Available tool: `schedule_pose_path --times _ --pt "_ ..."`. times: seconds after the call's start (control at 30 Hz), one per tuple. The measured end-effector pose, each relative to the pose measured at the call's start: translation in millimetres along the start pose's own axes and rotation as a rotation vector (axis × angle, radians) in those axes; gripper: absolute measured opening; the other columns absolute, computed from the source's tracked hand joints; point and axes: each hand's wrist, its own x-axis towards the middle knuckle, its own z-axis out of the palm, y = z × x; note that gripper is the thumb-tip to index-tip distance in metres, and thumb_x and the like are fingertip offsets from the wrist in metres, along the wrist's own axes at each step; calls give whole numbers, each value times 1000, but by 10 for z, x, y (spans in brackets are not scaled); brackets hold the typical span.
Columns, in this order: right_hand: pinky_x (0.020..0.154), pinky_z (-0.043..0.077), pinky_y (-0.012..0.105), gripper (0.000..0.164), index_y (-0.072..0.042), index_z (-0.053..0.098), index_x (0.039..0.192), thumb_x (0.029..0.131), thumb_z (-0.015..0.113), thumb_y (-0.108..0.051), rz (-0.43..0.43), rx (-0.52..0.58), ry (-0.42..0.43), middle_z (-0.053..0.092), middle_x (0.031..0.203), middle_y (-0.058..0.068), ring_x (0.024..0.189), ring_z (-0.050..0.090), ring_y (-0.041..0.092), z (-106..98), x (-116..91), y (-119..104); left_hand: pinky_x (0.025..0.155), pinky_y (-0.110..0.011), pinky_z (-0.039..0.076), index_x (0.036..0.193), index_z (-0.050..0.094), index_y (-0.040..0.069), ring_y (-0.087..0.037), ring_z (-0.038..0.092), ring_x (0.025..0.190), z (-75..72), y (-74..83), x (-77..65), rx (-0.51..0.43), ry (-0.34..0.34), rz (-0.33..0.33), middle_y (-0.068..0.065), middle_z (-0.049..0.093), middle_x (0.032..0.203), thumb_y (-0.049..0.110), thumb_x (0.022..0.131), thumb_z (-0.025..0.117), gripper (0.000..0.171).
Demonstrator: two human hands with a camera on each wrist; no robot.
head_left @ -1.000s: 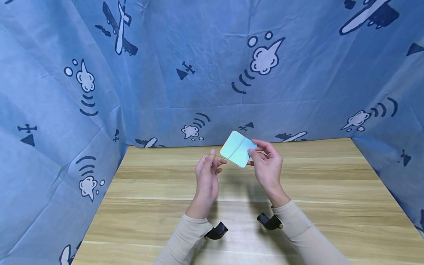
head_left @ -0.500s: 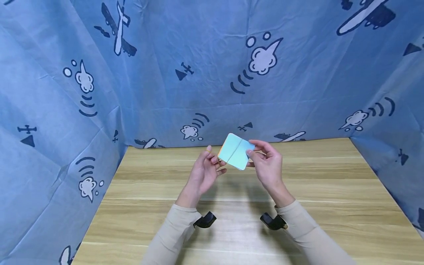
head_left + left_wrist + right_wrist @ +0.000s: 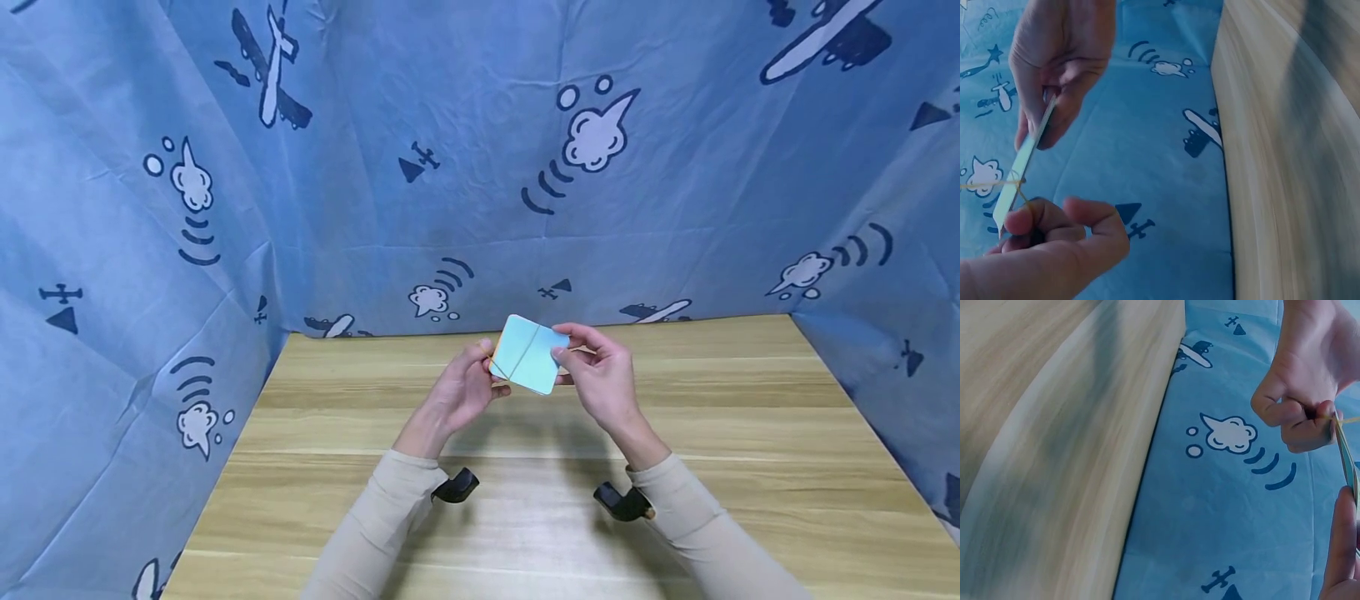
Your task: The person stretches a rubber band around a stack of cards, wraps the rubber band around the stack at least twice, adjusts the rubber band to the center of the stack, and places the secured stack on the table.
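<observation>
Blue fabric (image 3: 480,208), creased and printed with aeroplanes, puffy clouds and curved lines, hangs around the back and both sides of a wooden table (image 3: 750,433). At the centre, a person's two hands meet in the air above it.

The right hand (image 3: 603,375) pinches the right edge of a pale blue-green pad (image 3: 540,362), thumb on the near face and fingers behind. The left hand (image 3: 459,396) is at the pad's left corner, its fingers bent in and holding a thin yellow band (image 3: 991,184), which the left wrist view shows running from the fingertips over the pad's edge.

The pad is small, flat and squarish, with rounded corners, held up at a tilt; a fine line crosses its smooth face, and its left edge shows orange. Seen edge-on from the wrists, it is thin. Long beige sleeves cover the forearms, with a black piece at the left wrist (image 3: 457,485) and another at the right wrist (image 3: 622,502). Beneath, the pale table has long streaks of grain, a bright sheen and soft shadows.

Compared with half a second ago, the pad has shifted slightly left and down, and the left thumb, then raised away, has come in against the corner. The right hand's grip is unchanged.
</observation>
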Motion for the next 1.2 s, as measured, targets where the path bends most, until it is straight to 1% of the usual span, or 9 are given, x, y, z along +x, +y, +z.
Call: schedule_pose_path --times 0.1,0.27,0.43,0.53,0.7,0.8,0.93,1.07,1.2 --pt "59 60 41 30 9 65 120 90 64 13 4 -6 -34 59 91 18 75 69 13 -11 6 2 75 -32 36 79 46 21 -10 51 77 -37 7 21 38 -29 3 8 52 76 27 89 49 13" --pt "60 60 43 30 8 64 122 92 64 11 19 -38 -113 57 94 23 75 69 15 -32 14 -3 72 -31 35 81 52 21 -11 50 79 -88 27 32 80 -41 8 5 55 82 27 85 58 9" --pt "60 60 44 28 4 66 120 93 64 9 27 -98 -182 56 96 25 74 68 18 -41 34 1 77 -27 41 86 51 19 -11 52 83 -116 51 47 94 -65 -2 4 56 86 28 82 68 19" --pt "60 60 48 28 4 66 120 92 64 10 40 -117 -219 56 96 25 71 67 18 -32 42 2 82 -25 42 92 52 16 -10 53 88 -129 62 59 111 -84 -15 4 59 91 27 83 67 20" --pt "59 60 47 30 6 66 121 91 63 12 65 -142 -265 59 97 24 69 65 19 -10 30 3 82 -25 44 97 55 15 -10 55 88 -144 83 62 158 -98 -38 4 61 91 20 85 59 13" --pt "58 60 45 31 5 66 121 91 63 12 93 -158 -291 59 97 23 69 66 22 -3 23 3 84 -24 40 90 51 14 -9 51 87 -158 104 60 197 -95 -29 6 57 84 17 86 57 8" --pt "58 60 42 30 2 67 120 92 62 12 118 -174 -331 58 97 23 72 66 27 10 23 -7 85 -25 34 85 46 14 -10 45 84 -167 132 69 242 -93 -14 7 48 77 14 87 56 10" --pt "58 60 43 29 1 68 119 92 63 11 110 -199 -372 59 96 22 73 65 29 22 29 2 83 -26 32 84 44 15 -11 41 83 -178 141 80 265 -78 -11 6 41 77 11 87 55 12" --pt "59 60 46 27 0 68 116 92 63 10 108 -218 -403 60 96 20 74 65 29 29 27 20 86 -28 31 83 45 15 -11 41 84 -189 137 82 289 -90 -11 6 42 77 11 86 55 12"
